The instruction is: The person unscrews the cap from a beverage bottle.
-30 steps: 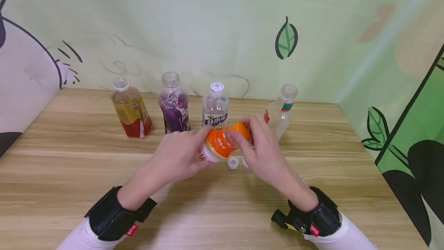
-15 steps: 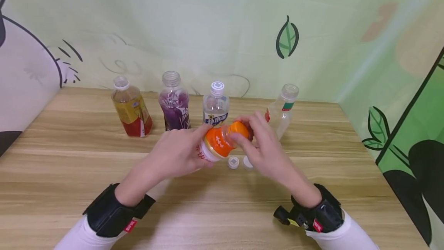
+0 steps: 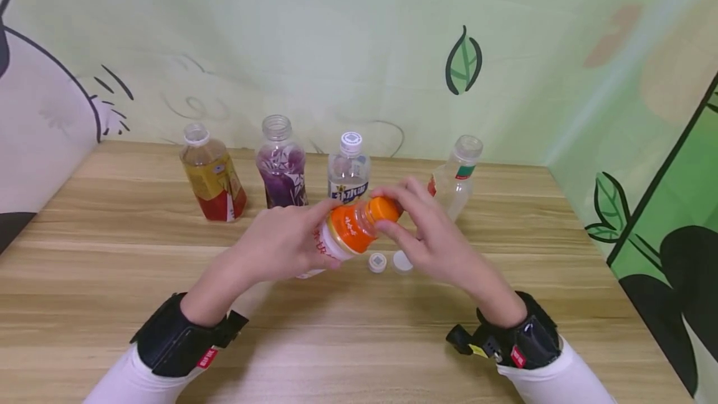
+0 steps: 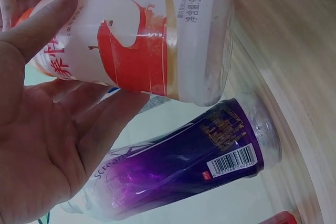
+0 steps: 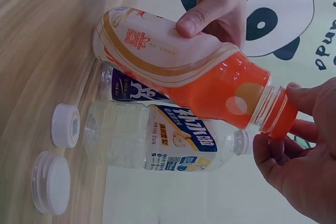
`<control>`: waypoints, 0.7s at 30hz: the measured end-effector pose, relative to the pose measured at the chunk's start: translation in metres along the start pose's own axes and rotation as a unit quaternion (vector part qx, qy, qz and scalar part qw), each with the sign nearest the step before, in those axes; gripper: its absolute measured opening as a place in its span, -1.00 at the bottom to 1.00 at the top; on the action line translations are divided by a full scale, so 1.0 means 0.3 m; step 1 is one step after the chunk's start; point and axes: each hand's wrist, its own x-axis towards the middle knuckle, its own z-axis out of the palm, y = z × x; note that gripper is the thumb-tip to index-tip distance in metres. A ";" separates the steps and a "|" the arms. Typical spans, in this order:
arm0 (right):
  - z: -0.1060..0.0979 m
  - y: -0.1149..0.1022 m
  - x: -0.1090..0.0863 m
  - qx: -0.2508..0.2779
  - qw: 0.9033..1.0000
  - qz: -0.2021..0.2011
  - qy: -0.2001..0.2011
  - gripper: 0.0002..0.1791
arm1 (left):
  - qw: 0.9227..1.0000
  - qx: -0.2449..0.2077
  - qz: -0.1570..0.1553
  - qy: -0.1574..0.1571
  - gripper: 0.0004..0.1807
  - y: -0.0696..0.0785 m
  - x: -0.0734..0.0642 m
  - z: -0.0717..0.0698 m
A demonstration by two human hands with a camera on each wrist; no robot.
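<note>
Orange and white, an apple-labelled bottle (image 3: 350,230) is slanting over the wooden surface (image 3: 348,348) in the head view; the left hand (image 3: 283,239) is clasping its body, the right hand (image 3: 429,235) pinching its orange cap (image 3: 384,209). In the left wrist view, a purple bottle (image 4: 184,156) is standing nearby. In the right, white caps (image 5: 65,125) are lying.

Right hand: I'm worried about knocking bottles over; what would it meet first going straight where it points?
The orange cap, which the right hand pinches; beyond it, probably the clear white-capped bottle, though depth is unclear.

A pale green cartoon backdrop (image 3: 359,48) borders a wood-grain table (image 3: 348,348).
</note>
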 end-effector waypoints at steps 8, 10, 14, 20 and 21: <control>-0.017 -0.001 0.003 -0.001 1.000 0.009 -0.006 -0.39 | 1.000 0.010 -0.013 -0.002 -0.10 0.002 0.001 0.000; -0.023 -0.003 0.003 -0.005 1.000 0.010 -0.004 -0.42 | 1.000 0.011 -0.014 -0.002 -0.10 0.002 0.002 0.001; -0.033 -0.005 0.004 -0.012 1.000 0.011 0.001 -0.54 | 1.000 0.013 -0.013 0.000 -0.10 0.002 0.002 0.002; -0.042 0.001 0.005 -0.032 0.999 0.009 0.007 -0.55 | 1.000 0.015 -0.016 -0.001 -0.10 0.001 0.003 0.006; -0.043 0.002 0.004 -0.037 0.999 0.010 0.008 -0.55 | 1.000 0.015 -0.016 -0.001 -0.10 0.001 0.003 0.007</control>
